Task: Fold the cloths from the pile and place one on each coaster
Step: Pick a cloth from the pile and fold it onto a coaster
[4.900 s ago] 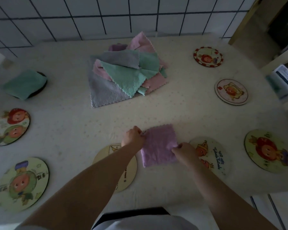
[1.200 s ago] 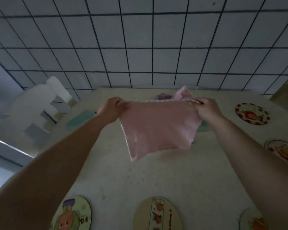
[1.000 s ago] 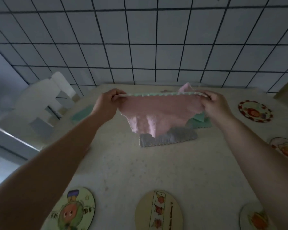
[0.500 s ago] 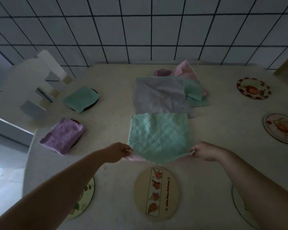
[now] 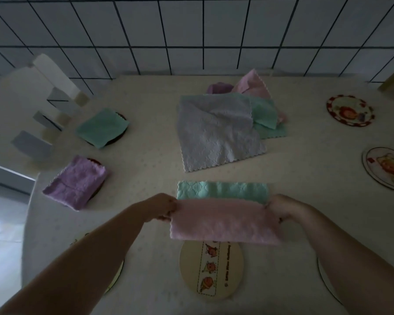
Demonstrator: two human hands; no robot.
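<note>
A two-sided cloth, pink [image 5: 223, 223] on one face and green on the other, lies half doubled over near the table's front. My left hand [image 5: 162, 206] and my right hand [image 5: 280, 206] each pinch one end of its folded edge. The pile [image 5: 216, 130] sits behind it, a grey cloth on top of green, pink and purple ones. A beige coaster [image 5: 212, 271] with a picture strip lies just in front of the held cloth. At the left, a folded green cloth [image 5: 101, 127] and a folded purple cloth [image 5: 76, 181] each cover a coaster.
Bare picture coasters lie at the far right [image 5: 349, 110] and right [image 5: 387, 168]; two more peek out from under my forearms. A tiled wall [image 5: 191, 35] stands behind the table. A white chair [image 5: 46, 92] is at the left edge.
The cloth lay flat with its green face up half a second ago. Both hands have drawn its near edge up and back, showing the pink face over the green.
</note>
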